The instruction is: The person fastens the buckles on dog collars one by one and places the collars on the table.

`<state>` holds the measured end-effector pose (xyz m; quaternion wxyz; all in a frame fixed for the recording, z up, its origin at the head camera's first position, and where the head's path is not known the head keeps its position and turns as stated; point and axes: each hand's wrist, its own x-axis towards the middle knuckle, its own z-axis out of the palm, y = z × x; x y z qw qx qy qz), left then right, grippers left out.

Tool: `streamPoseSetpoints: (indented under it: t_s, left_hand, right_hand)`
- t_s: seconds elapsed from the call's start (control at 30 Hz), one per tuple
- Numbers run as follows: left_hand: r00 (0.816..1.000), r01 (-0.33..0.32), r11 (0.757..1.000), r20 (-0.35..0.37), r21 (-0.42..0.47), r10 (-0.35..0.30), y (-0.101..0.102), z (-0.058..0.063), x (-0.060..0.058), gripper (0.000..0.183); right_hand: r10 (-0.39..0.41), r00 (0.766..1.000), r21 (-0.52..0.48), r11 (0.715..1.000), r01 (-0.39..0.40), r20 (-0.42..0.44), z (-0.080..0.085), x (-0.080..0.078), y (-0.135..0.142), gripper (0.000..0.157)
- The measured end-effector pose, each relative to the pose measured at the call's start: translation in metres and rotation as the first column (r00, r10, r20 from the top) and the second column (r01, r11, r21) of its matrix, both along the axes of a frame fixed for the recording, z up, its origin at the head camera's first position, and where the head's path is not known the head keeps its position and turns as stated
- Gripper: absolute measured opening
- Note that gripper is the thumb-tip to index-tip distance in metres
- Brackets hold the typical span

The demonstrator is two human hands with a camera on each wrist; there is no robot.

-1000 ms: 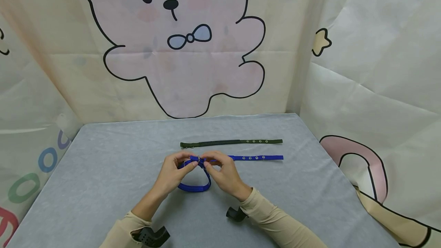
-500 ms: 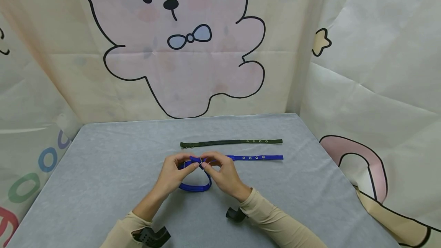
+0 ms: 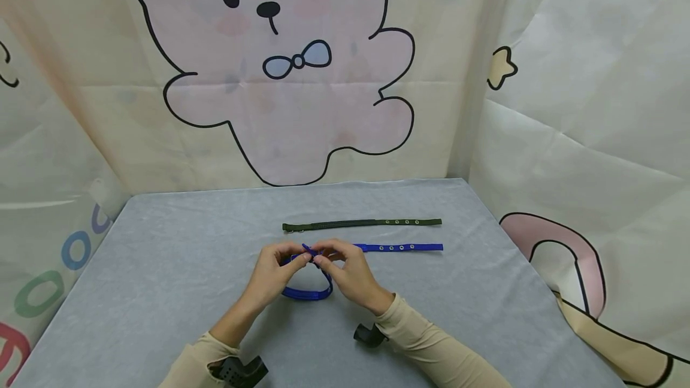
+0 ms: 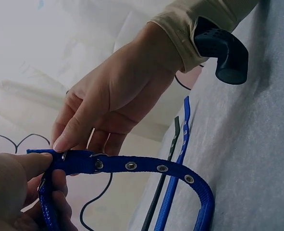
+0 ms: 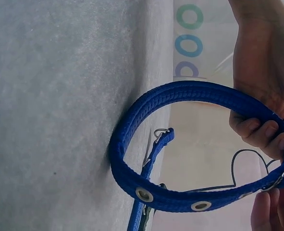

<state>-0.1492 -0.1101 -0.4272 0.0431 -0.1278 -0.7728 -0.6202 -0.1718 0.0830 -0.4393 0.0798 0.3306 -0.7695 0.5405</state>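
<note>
A blue pet collar (image 3: 307, 295) with metal eyelets is bent into a loop. Both hands hold it at the buckle end, near the middle of the table. My left hand (image 3: 272, 268) pinches the strap between thumb and fingers. Opposite it, my right hand (image 3: 350, 271) pinches the strap end beside the buckle. In the left wrist view, the strap (image 4: 146, 164) passes through the buckle and its eyelets curve toward the table. The right wrist view shows the padded loop (image 5: 190, 90) hanging down, its low side at the cloth. Fingers partly hide the buckle.
Behind the hands, a second blue collar (image 3: 401, 247) lies straight, its left part hidden by the hands. Farther back lies a dark green collar (image 3: 361, 223). Grey cloth (image 3: 188, 244) covers the table, and printed curtains (image 3: 582, 106) enclose it.
The strap end at the fingertips has tilted and the looped collar has shifted slightly right. Both hands keep their pinch. The two lying collars stay put.
</note>
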Motion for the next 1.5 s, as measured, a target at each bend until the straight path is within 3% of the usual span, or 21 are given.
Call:
streamPoseSetpoints:
  t_s: [0.43, 0.77, 1.5]
  left_hand:
    - [1.000, -0.020, 1.000, 0.014, -0.024, 0.020, 0.0003, -0.0022, -0.0013, 0.012]
    - [1.000, 0.025, 1.000, 0.014, -0.018, -0.025, -0.0008, -0.0001, -0.0006, 0.015]
    - [1.000, 0.026, 0.999, 0.018, -0.044, -0.025, 0.0015, 0.0002, -0.0003, 0.014]
  right_hand:
    - [0.025, 0.999, 0.068, 0.997, -0.028, 0.033, 0.0054, 0.0007, 0.0035, 0.024]
    - [0.014, 0.998, 0.094, 0.995, -0.020, 0.059, 0.0066, -0.0018, 0.0058, 0.022]
    - [0.036, 0.996, 0.045, 0.998, -0.039, 0.080, 0.0065, -0.0028, 0.0069, 0.021]
